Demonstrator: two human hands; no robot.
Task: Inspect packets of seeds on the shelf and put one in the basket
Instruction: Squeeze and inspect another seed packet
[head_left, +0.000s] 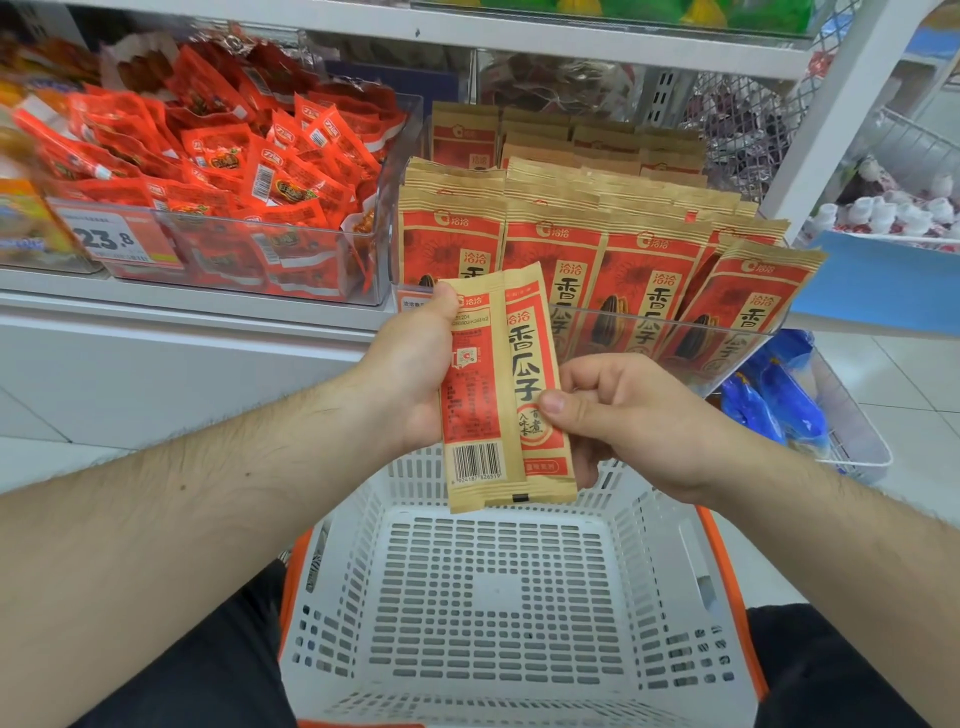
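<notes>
Head view: both forearms reach forward over the white basket (498, 597). The left hand (410, 374) grips a seed packet (506, 389) by its left edge – thumb on top – while the right hand (623, 415) pinches its right edge, just before the shelf packets (623, 260).

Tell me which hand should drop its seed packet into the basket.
Probably the right hand: it pinches the front-facing packet low down, nearest the white basket below. The left hand grips the barcode-side packet higher up.
</notes>
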